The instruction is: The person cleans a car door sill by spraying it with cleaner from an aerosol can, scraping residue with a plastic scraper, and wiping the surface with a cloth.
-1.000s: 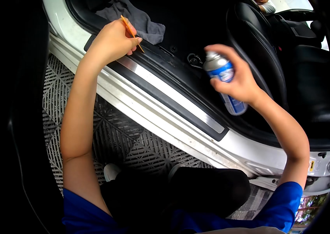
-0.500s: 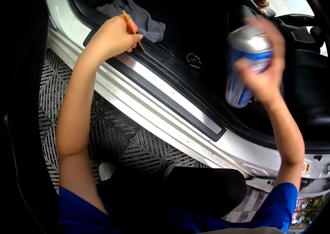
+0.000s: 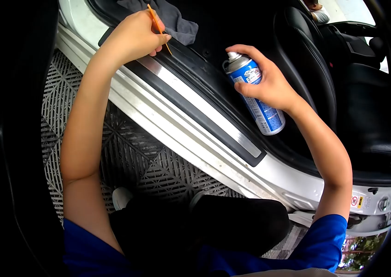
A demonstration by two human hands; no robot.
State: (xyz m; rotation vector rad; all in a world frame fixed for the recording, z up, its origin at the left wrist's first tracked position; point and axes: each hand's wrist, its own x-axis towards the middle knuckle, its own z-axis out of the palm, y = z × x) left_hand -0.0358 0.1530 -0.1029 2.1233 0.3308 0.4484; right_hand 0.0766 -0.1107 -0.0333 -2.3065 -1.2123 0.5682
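Observation:
My left hand pinches a thin orange stick above the inner edge of the car's door sill. A grey cloth lies just beyond these fingers. Below them runs the sill's metal plate, framed in black. In my right hand is a blue and silver spray can, tilted, its white nozzle toward the upper left and the index finger at the nozzle. The can hangs over the dark car interior, to the right of the sill plate.
A black seat stands beyond the can. The white door frame runs diagonally across the view, with grey floor grating and my knees below it. Part of another person shows at the top right.
The right hand swung the can up and right toward the camera, then back down and left over the interior. The left hand keeps its pinch on the stick and has hardly moved.

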